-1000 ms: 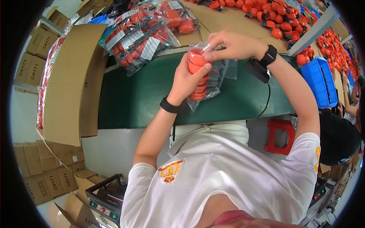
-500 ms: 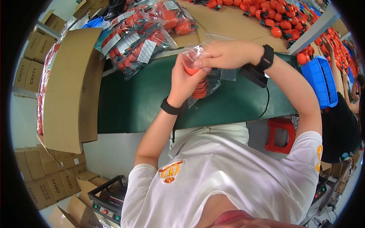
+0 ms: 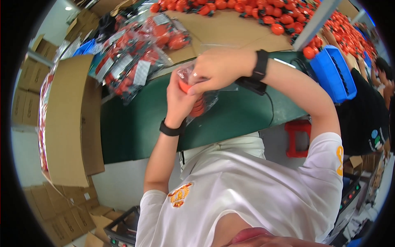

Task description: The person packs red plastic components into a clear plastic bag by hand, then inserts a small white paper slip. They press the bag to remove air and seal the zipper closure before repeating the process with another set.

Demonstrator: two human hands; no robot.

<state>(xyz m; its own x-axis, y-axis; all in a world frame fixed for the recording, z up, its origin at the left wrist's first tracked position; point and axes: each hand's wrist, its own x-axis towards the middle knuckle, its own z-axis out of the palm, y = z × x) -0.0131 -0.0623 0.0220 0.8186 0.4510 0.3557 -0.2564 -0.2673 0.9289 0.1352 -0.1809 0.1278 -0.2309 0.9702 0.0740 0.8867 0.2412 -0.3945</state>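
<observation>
- My left hand point(image 3: 180, 101) grips a clear plastic bag point(image 3: 200, 103) of orange parts.
- My right hand point(image 3: 218, 68) pinches the bag's top, fingers closed, above the green table point(image 3: 135, 123).

worktop point(image 3: 135, 123): dark green, plain
clear bag point(image 3: 201, 101) over the worktop: see-through, orange-red pieces inside
packed bags point(image 3: 131, 66) at the worktop's far left: red contents, white labels
loose pieces point(image 3: 263, 12) beyond the worktop: orange-red with black parts
bin point(image 3: 331, 72) right of the worktop: bright blue
stool point(image 3: 298, 138) below the worktop: red
carton flap point(image 3: 66, 119) left of the worktop: plain brown
shirt point(image 3: 247, 197): white, orange-red emblem
wristbands point(image 3: 170, 131): black
</observation>
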